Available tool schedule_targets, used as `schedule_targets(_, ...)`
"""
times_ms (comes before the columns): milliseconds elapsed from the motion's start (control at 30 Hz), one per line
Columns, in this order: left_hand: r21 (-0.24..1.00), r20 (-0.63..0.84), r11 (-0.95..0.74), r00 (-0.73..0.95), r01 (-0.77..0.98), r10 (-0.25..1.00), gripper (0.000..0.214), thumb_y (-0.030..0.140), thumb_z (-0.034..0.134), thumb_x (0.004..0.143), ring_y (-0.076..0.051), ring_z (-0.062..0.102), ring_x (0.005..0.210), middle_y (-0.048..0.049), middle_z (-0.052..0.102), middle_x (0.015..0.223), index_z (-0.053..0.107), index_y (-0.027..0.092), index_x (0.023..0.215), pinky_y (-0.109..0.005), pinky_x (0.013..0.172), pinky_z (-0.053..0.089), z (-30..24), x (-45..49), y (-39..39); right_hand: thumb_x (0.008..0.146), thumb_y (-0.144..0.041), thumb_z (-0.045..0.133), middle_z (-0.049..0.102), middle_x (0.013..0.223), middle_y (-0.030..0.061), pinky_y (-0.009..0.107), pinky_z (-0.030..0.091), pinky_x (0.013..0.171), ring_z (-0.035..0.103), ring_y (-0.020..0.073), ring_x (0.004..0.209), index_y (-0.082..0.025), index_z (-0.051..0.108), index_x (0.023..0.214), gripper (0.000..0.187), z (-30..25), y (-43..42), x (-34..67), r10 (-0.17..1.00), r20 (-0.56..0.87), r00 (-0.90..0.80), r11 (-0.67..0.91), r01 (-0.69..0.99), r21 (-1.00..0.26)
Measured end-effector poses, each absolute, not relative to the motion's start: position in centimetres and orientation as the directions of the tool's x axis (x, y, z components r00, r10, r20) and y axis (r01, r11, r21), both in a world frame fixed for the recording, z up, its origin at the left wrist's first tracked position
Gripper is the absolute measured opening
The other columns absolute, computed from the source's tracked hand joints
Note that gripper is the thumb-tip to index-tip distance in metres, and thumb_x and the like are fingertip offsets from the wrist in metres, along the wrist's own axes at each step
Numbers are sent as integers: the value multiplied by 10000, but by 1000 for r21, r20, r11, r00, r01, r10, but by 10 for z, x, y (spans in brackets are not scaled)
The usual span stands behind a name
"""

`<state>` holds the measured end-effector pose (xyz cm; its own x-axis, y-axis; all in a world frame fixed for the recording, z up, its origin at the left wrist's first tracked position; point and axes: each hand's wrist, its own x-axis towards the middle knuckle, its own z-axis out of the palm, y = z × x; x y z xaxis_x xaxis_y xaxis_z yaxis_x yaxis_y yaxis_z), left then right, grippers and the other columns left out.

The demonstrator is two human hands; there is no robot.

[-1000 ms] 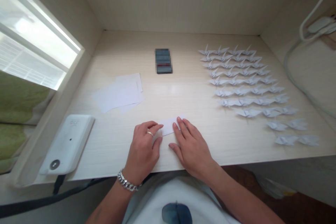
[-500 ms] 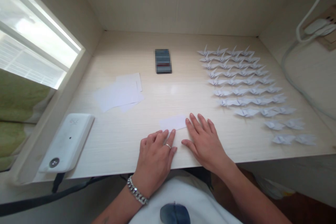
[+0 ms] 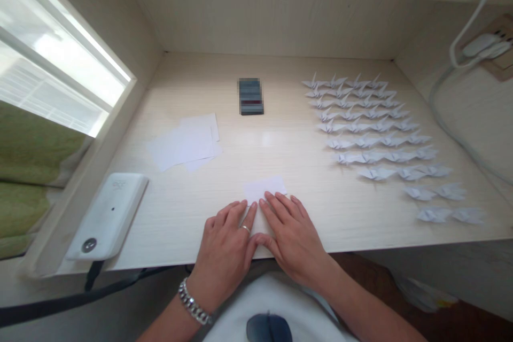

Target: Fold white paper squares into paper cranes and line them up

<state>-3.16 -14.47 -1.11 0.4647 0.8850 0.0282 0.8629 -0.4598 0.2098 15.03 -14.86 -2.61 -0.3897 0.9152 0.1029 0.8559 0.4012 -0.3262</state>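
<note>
A small white sheet of paper (image 3: 264, 188) lies flat near the desk's front edge. My left hand (image 3: 226, 248), with a ring and a chain bracelet, rests flat with fingers stretched toward the sheet's near edge. My right hand (image 3: 292, 238) lies flat beside it, fingers spread, fingertips touching the sheet's near edge. The two thumbs meet between the hands. Neither hand grips anything.
A loose stack of white paper (image 3: 184, 143) lies at the left. A dark phone (image 3: 250, 96) sits further back. Several rows of folded paper cranes (image 3: 372, 128) fill the right side. A white device (image 3: 108, 215) lies at the front left, white cables (image 3: 460, 53) at the right.
Both hands lifted off the folded paper, slid right, then came back together with fingertips at its near edge. The paper now shows more fully.
</note>
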Motion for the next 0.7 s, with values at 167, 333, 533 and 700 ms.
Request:
schedule_targets(167, 270, 66, -406, 403, 873, 913, 366, 252, 469, 946, -294, 529, 1149, -157, 593, 1272, 576, 161, 1284, -465, 960, 462, -3, -58, -135, 952, -515, 471, 422, 1528, 93, 534, 276, 1146, 382, 306, 1384, -186, 426, 1456, 603, -28, -151, 147, 921, 78, -382, 387, 867, -315)
schedule_targets(333, 363, 90, -388, 383, 847, 919, 374, 244, 476, 942, -283, 507, 1155, -166, 583, 1237, 560, 107, 1279, -453, 1020, 433, -2, -46, -102, 971, -454, 466, 421, 1530, 81, 544, 278, 1146, 370, 307, 1389, -187, 443, 1446, 546, -25, -151, 145, 924, 64, -377, 376, 867, -327)
schedule_targets(533, 367, -15, -333, 364, 868, 931, 381, 229, 630, 835, -295, 504, 1102, -135, 568, 1213, 596, 154, 1207, -463, 952, 458, 1, -16, -82, 1000, -336, 425, 470, 1495, 89, 523, 328, 1128, 392, 302, 1371, -138, 503, 1398, 452, -21, -148, 164, 935, 82, -344, 351, 875, -332)
schedule_targets(700, 394, -61, -333, 386, 857, 921, 389, 247, 662, 804, -301, 502, 1098, -151, 556, 1197, 599, 136, 1171, -452, 953, 457, 7, -14, -74, 994, -304, 443, 511, 1458, 112, 544, 369, 1094, 394, 323, 1369, -131, 530, 1372, 425, -26, -144, 185, 951, 129, -281, 308, 897, -318)
